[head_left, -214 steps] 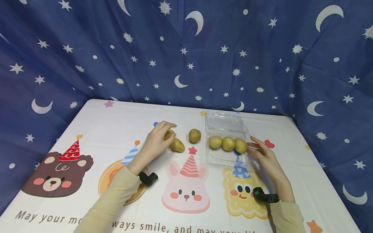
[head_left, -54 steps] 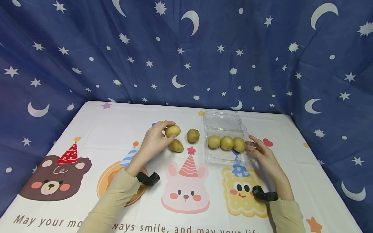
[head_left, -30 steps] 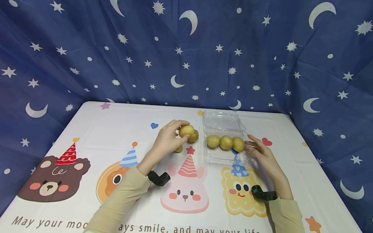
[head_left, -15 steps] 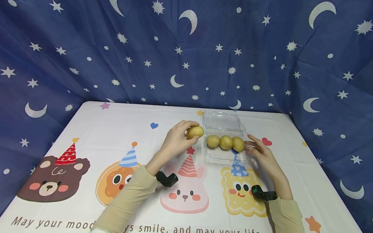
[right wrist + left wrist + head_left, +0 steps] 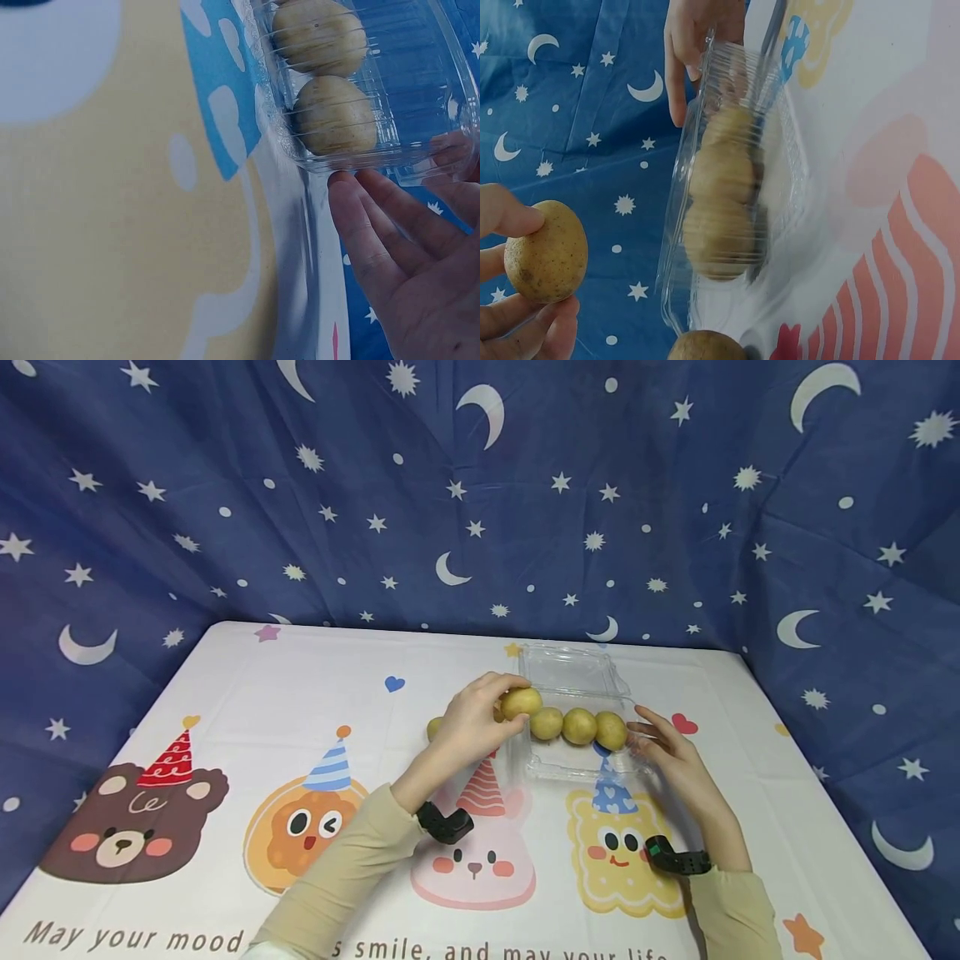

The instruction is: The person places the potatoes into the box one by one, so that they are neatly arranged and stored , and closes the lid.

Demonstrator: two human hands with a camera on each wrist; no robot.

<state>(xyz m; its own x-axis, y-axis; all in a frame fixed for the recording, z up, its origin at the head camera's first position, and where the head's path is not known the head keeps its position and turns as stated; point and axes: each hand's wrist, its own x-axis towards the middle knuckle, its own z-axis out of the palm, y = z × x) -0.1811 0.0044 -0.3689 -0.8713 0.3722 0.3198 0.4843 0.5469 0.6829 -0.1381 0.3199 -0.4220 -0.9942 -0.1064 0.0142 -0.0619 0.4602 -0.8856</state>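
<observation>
My left hand (image 5: pixel 476 722) pinches a yellow-brown potato (image 5: pixel 522 701) between thumb and fingers, raised at the left side of a clear plastic clamshell box (image 5: pixel 551 768). In the left wrist view this potato (image 5: pixel 547 251) shows against the blue curtain. Three potatoes (image 5: pixel 580 727) sit in a row inside the box, whose lid (image 5: pixel 572 670) is folded back. At the box's right end is my right hand (image 5: pixel 675 756), its fairly straight fingers touching the end wall, as the right wrist view shows; there the hand (image 5: pixel 420 262) holds no potato.
Two loose potatoes lie left of the box, mostly hidden behind my left hand: one potato (image 5: pixel 433 728) peeks out at its left. Another potato (image 5: pixel 706 347) shows low in the left wrist view. A cartoon-printed white cloth (image 5: pixel 315 668) covers the table; a blue curtain (image 5: pixel 375 485) hangs behind.
My left hand has picked up a potato from the left group and carried it rightward, past another loose potato, to the box's left edge. The right hand has stayed at the box.
</observation>
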